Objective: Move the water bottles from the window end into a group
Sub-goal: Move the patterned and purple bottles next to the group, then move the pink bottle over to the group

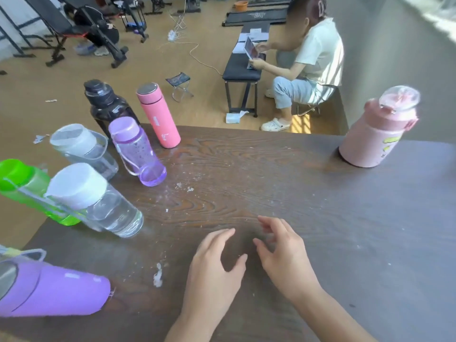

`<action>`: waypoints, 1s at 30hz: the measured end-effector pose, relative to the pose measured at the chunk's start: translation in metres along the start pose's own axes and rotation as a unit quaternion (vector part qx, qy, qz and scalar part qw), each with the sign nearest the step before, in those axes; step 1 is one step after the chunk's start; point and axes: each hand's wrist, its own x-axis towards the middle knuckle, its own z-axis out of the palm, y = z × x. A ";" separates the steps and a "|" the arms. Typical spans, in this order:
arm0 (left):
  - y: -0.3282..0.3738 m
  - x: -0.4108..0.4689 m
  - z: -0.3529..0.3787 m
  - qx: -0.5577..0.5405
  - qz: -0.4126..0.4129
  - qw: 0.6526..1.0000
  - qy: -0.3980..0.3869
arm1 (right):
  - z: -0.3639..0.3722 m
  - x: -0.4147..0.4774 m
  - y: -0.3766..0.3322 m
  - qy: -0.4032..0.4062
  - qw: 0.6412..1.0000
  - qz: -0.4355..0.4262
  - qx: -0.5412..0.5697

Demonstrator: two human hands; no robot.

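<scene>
The dark wooden table carried every bottle; its surface was flecked with white crumbs. The left hand and right hand hovered side by side over the table's near middle, fingers spread and loosely curled, each empty and touching no bottle. At the table's far right corner stood the pale pink bottle with a clear domed lid, alone and well apart from the rest. Along the table's left edge the others clustered: a dark smoky bottle and a coral pink flask at the far end; a clear lilac bottle just beside them; two clear white-capped bottles, a green bottle and a solid purple flask nearer. Beyond the table, a seated person held a tablet.
</scene>
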 end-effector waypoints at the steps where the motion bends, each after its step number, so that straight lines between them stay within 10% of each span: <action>1: 0.012 0.011 0.014 0.003 0.007 1.000 -0.008 | -0.014 0.008 0.013 0.012 1.000 0.006 0.000; 14: 0.169 0.157 0.185 0.004 0.029 0.993 -0.111 | -0.190 0.114 0.161 0.117 0.978 0.171 -0.011; 30: 0.192 0.252 0.223 -0.090 0.050 0.981 -0.165 | -0.213 0.195 0.178 0.100 0.981 0.133 0.098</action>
